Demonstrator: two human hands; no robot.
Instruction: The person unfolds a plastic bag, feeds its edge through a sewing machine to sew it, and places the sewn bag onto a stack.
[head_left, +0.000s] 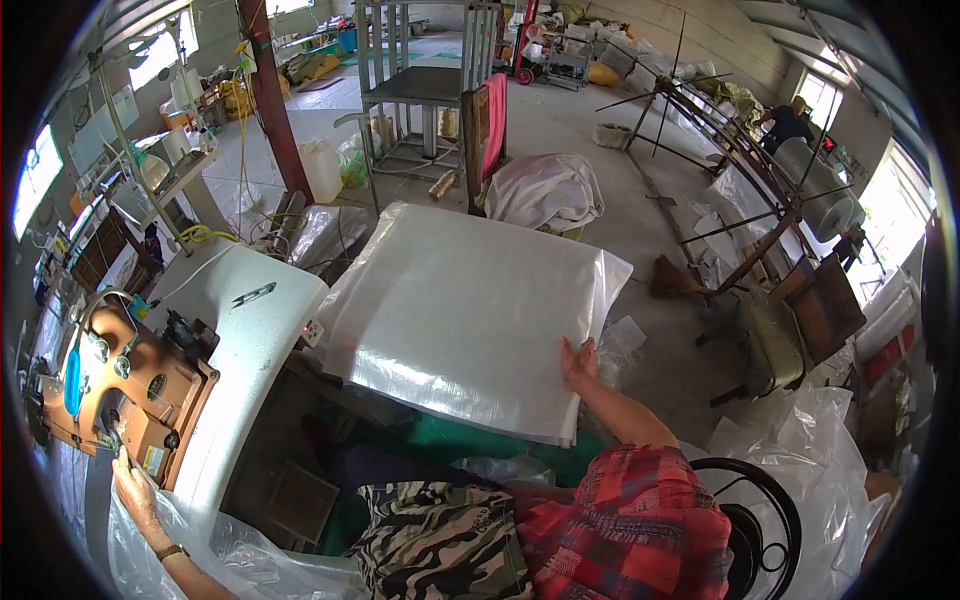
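My left hand (pixel 137 492) is at the front of a tan sewing machine (pixel 150 385), beside its needle area, with the fingers closed on the edge of a clear plastic sheet (pixel 200 535). That sheet hangs from the machine table toward my lap. My right arm reaches out to the right, and my right hand (pixel 578 365) grips the right edge of a whitish, translucent plastic sheet (pixel 470 315). This sheet lies flat on what looks like a stack of similar sheets in front of me. Its surface shines along the near edge. Some of the fingertips are hard to make out.
Small thread snips (pixel 254 294) lie on the white machine table (pixel 255 335). Beyond the stack are a metal rack (pixel 415 85) and a white cloth bundle (pixel 545 190). A chair (pixel 765 330) and crumpled plastic (pixel 800 460) are at right. A person (pixel 788 122) is far off.
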